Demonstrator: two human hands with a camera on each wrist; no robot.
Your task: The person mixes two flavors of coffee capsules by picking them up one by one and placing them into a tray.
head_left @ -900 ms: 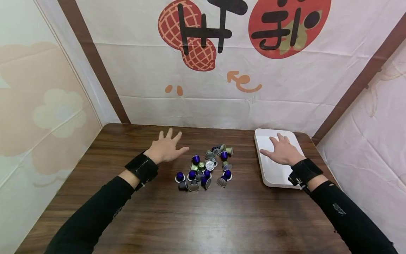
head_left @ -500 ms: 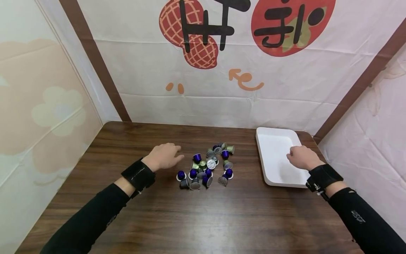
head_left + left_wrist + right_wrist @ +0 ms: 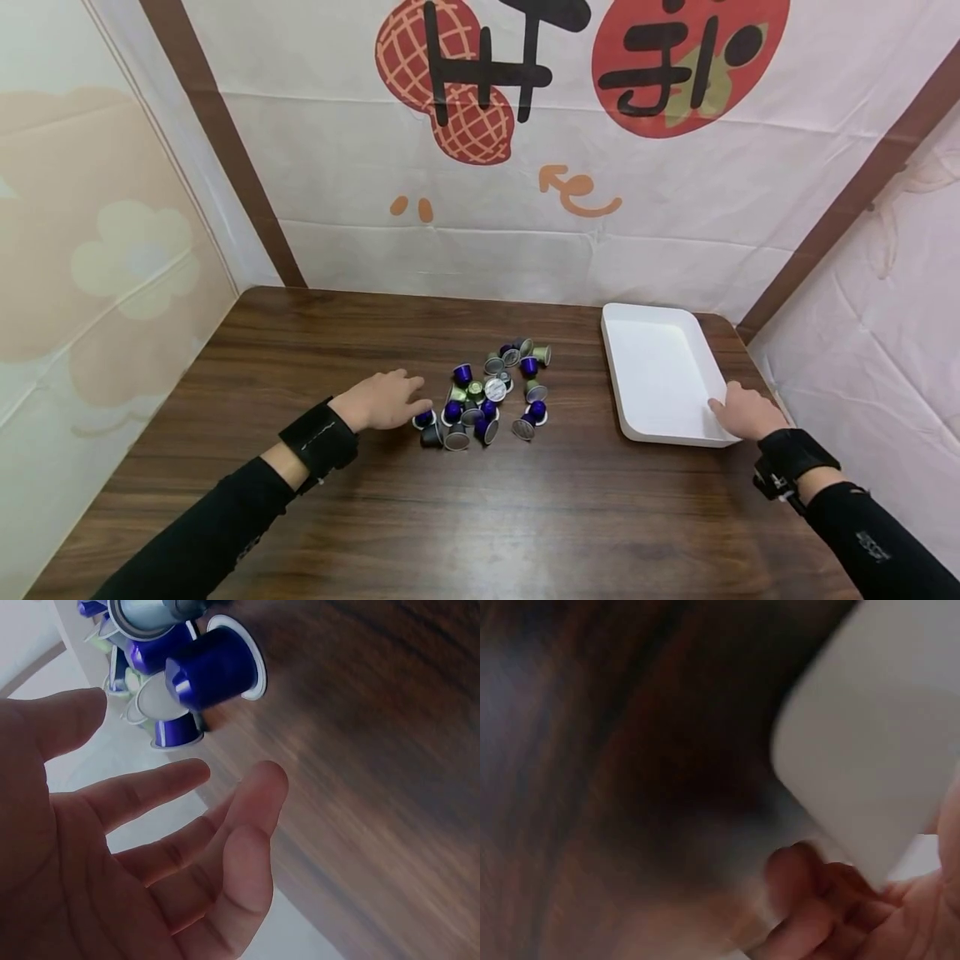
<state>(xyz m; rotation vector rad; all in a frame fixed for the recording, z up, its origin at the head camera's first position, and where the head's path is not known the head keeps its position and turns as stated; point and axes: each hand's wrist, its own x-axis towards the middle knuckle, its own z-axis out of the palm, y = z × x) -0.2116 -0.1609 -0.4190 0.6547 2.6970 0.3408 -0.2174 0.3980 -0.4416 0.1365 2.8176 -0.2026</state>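
Several coffee capsules (image 3: pixel 471 414), blue, green and grey, lie in a loose cluster at the table's middle. Just left of them is my left hand (image 3: pixel 378 402), its fingers loosely bent and apart. The left wrist view shows a blue capsule (image 3: pixel 214 669) beyond the fingertips, with nothing between thumb and fingers. A white rectangular tray (image 3: pixel 660 375) lies at the right of the table. My right hand (image 3: pixel 750 412) grips its near right edge, thumb over the rim and fingers curled on the outer side. In the right wrist view these fingers (image 3: pixel 802 889) are partly blurred.
The brown wooden table (image 3: pixel 450 525) ends at a white printed cloth (image 3: pixel 480 267) behind. Light cloth walls stand at the left and right. The tray is near the table's right edge.
My left hand has come nearer and lower, from above the cluster's left to beside the leftmost capsule, its spread fingers relaxing. My right hand has moved from over the tray to its right edge.
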